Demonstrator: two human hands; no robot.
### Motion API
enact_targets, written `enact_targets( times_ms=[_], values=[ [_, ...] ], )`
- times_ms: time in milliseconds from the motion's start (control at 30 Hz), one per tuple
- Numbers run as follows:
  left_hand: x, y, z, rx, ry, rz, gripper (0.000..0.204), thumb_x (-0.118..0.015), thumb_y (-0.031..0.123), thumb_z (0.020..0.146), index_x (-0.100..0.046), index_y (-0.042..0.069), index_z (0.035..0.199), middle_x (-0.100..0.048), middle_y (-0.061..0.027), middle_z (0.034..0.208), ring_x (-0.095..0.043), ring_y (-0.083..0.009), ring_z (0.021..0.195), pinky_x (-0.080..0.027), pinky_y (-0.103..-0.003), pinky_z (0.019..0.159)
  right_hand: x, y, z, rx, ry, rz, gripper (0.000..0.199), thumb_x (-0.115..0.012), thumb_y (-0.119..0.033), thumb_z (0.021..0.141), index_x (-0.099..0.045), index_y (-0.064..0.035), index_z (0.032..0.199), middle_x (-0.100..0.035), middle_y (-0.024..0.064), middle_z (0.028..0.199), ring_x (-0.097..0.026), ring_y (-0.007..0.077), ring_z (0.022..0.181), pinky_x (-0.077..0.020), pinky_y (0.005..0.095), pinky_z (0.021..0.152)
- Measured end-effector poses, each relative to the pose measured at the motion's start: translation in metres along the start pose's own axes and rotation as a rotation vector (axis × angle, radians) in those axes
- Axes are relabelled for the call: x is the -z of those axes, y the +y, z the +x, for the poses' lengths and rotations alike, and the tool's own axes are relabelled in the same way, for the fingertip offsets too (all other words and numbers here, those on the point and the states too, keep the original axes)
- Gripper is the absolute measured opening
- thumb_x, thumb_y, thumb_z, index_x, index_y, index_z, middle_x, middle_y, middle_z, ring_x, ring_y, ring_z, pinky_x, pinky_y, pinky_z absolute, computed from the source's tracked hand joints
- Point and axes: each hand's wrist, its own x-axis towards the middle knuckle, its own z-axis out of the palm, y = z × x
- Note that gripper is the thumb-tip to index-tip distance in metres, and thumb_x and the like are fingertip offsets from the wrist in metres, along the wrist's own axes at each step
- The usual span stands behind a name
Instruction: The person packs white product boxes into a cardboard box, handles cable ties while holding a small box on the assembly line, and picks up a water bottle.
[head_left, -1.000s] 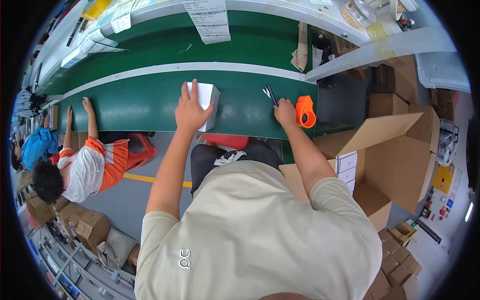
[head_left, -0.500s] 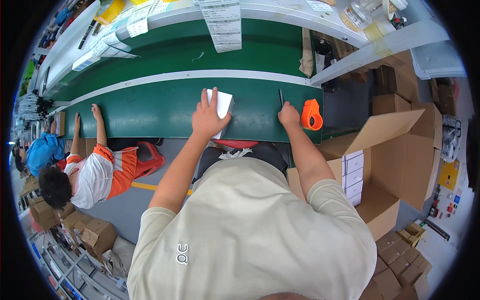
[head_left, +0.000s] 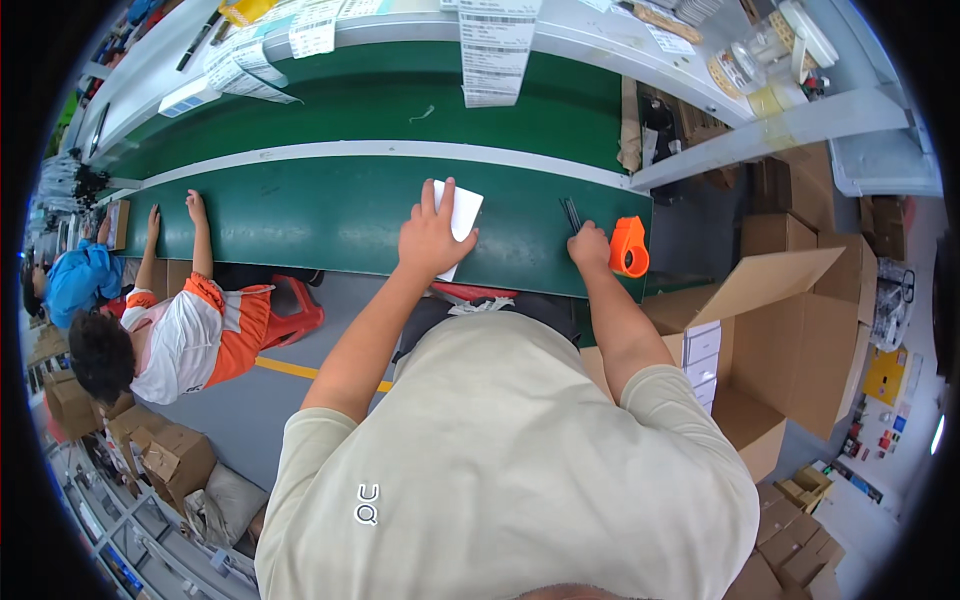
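On smooth green belt (head_left: pixel 330 215), left hand (head_left: pixel 432 240) flattens white box (head_left: pixel 458 213).

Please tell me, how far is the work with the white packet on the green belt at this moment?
Looks early. Done: the white packet already lies flat on the green belt. In hand: the left hand presses on the packet, and the right hand rests on a dark tool beside the orange tape dispenser. Left: the open cardboard box at the right does not hold this packet yet.
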Motion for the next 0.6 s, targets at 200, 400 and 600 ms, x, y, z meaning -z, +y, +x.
enact_targets(
  times_ms=[200, 400, 600],
  values=[
    [0.015, 0.002, -0.002, 0.074, -0.019, -0.168, 0.1, -0.08, 0.049, 0.065, -0.036, 0.026, 0.152, -0.036, -0.0259, 0.153, -0.059, -0.0428, 0.116, -0.053, -0.049, 0.095, -0.028, 0.024, 0.034, 0.125, -0.008, -0.026, 0.031, -0.067, -0.031, 0.084, -0.068, -0.0038, 0.1, -0.072, 0.0214, 0.103, -0.069, 0.0414, 0.098, -0.0559, 0.0533, 0.082],
    [0.001, -0.004, -0.008, 0.006, -0.01, -0.084, 0.103, -0.074, 0.048, 0.073, -0.027, 0.013, 0.157, -0.032, -0.0306, 0.152, -0.06, -0.042, 0.107, -0.055, -0.048, 0.084, 0.011, 0.005, 0.004, 0.107, -0.056, -0.056, 0.034, -0.067, -0.026, 0.08, -0.068, 0.0019, 0.101, -0.069, 0.0276, 0.107, -0.068, 0.0419, 0.103, -0.054, 0.0533, 0.087],
    [-0.002, -0.01, -0.013, -0.052, 0.064, -0.081, 0.098, -0.07, 0.047, 0.078, -0.025, 0.012, 0.158, -0.031, -0.0299, 0.154, -0.061, -0.0388, 0.103, -0.053, -0.046, 0.081, 0.008, -0.007, -0.002, 0.18, 0.065, -0.104, 0.036, -0.061, -0.015, 0.085, -0.058, 0.0048, 0.115, -0.067, 0.0301, 0.11, -0.066, 0.0476, 0.102, -0.0543, 0.0523, 0.09]
  ],
)
